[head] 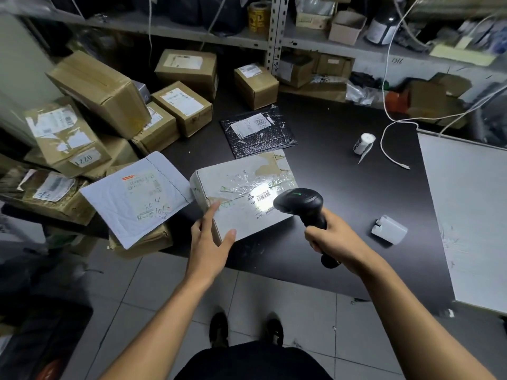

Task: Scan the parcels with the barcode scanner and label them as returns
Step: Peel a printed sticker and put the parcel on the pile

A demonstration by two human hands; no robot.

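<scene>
Step in hand: scanning. The right hand [333, 237] gripped the handle of the barcode scanner [304, 207], fingers wrapped tight round it, head aimed up and left at the barcode label [264, 198] on the white parcel [241, 187]; a bright patch of light lay across the label. The parcel sat flat on the dark surface [343, 171] near its front edge, long axis running from lower left to upper right, label text reading sideways to the viewer. The left hand [210, 242] was open at the parcel's near-left corner, fingers straight and loosely spread, thumb tip at the lower edge; firm contact could not be confirmed. A white padded mailer [134, 196] lay just left of the parcel, and a label roll [363, 144] stood well apart, behind and to the right. Judgement: once the scan registers, the next move calls for a return label, probably from that roll.
</scene>
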